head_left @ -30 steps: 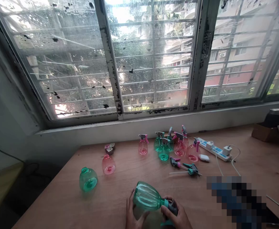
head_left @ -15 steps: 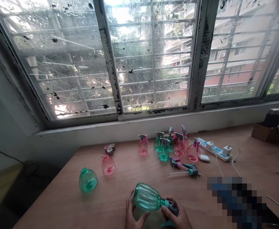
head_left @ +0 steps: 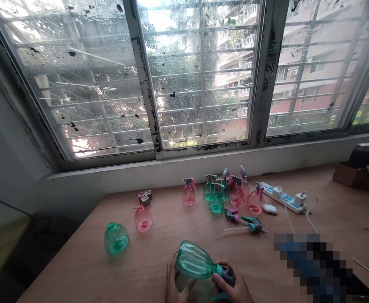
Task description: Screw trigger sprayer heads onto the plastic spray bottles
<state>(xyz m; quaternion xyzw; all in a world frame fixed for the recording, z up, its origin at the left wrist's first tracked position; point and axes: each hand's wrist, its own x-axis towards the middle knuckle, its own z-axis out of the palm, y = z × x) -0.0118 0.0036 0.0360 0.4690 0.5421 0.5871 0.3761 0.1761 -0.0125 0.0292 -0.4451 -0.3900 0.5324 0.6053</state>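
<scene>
A clear green spray bottle (head_left: 194,260) lies tilted on its side above the front of the table, its base up and to the left. My left hand (head_left: 176,282) cups the base end, fingers behind it and thumb below. At the neck, my right hand (head_left: 233,286) is closed around the dark grey and teal spray head, which sits against the bottle's collar. Part of the trigger shows under the right hand. Left of my hands stand a green bottle (head_left: 116,240) and a pink bottle (head_left: 143,219), both without spray heads.
Several assembled green and pink spray bottles (head_left: 216,204) stand near the window wall. Loose spray heads (head_left: 253,224) lie before them. Further right are a white power strip (head_left: 282,198) with cables and a cardboard box (head_left: 348,174). Small grey blocks (head_left: 144,199) sit behind the pink bottle.
The held bottle has shifted very slightly to the left. Both hands keep their hold, and everything else stays in place.
</scene>
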